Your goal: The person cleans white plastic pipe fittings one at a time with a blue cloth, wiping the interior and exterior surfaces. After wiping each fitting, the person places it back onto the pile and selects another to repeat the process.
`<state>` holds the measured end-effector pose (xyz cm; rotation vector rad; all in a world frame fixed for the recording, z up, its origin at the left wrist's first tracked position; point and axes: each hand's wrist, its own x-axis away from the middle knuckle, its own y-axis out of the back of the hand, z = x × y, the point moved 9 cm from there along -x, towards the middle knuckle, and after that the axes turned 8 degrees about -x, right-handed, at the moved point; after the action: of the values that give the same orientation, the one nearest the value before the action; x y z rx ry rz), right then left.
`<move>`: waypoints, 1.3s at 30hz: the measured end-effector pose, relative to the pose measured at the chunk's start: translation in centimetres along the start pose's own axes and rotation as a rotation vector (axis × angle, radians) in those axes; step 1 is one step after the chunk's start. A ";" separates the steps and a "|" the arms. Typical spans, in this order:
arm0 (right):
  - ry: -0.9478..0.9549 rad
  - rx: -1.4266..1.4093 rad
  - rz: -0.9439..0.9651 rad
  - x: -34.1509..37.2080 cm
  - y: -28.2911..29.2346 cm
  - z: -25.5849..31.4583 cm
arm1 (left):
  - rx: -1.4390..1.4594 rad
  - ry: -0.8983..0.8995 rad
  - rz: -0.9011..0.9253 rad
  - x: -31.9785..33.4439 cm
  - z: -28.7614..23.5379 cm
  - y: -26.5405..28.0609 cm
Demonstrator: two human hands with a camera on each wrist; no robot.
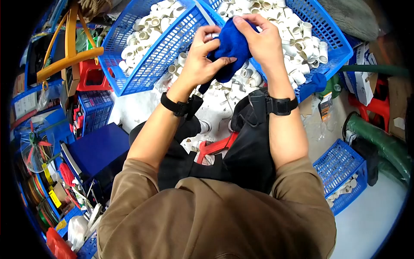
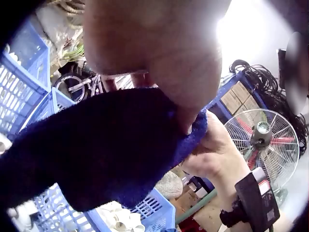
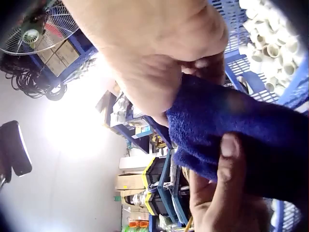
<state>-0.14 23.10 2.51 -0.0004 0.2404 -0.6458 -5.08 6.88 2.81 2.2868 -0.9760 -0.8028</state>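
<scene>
Both hands hold a blue terry cloth [image 1: 233,47] up in front of the body, above the white pipe fittings. My left hand [image 1: 200,60] pinches its left side, with the thumb lying across the front of the fabric. At the upper right edge, my right hand [image 1: 264,45] grips it between thumb and fingers. In the left wrist view the cloth [image 2: 111,145] hangs as a dark, bunched length. The right wrist view shows the left thumb [image 3: 231,147] pressed on the gathered cloth [image 3: 207,116]. Whatever lies inside the folds is hidden.
Blue plastic baskets [image 1: 142,84] full of white fittings stand ahead, with more fittings [image 1: 241,82] between them. Another blue cloth [image 1: 317,83] lies at the right basket's edge. A smaller basket [image 1: 340,162] is at the right. A red stool [image 1: 215,146] shows between the legs.
</scene>
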 end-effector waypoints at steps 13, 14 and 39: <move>-0.036 -0.259 0.207 2.0 -6.3 0.3 | 0.471 0.155 -0.154 -0.8 5.1 3.2; -0.060 -0.268 0.173 1.7 -6.0 -0.5 | 0.519 0.219 -0.158 -0.4 7.3 3.2; -0.438 -1.173 0.131 -1.1 -2.3 -4.8 | -0.504 0.844 0.617 14.4 44.5 -14.1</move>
<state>-3.43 22.28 -1.75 -1.2295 0.1634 -0.2861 -21.27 -5.73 -41.55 1.4935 -0.8478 0.1798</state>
